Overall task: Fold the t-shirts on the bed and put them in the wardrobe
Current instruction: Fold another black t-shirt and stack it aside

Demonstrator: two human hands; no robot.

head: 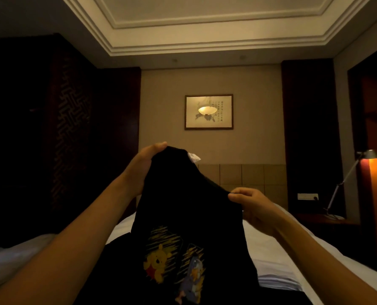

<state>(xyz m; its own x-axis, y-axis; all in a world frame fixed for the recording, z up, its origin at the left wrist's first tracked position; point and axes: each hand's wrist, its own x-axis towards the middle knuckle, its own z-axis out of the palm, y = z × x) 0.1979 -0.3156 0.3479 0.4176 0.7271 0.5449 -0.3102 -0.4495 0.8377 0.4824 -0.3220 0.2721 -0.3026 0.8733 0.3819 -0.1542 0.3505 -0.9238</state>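
A black t-shirt (183, 208) with cartoon prints on its front hangs in the air in front of me, above the white bed (269, 249). My left hand (143, 166) grips its upper left edge, raised high, near a white label at the collar. My right hand (253, 205) pinches the upper right edge, lower than the left, so the shirt's top slopes down to the right. The shirt's lower part hangs down out of the frame. A light folded garment (277, 282) lies on the bed at the lower right. A dark wardrobe (51, 128) with a lattice panel stands at the left.
A padded headboard (249, 175) and a framed picture (209, 111) are on the far wall. A desk lamp (345, 179) glows on a bedside table (324, 219) at the right. Open wooden shelves (376, 111) stand at the far right.
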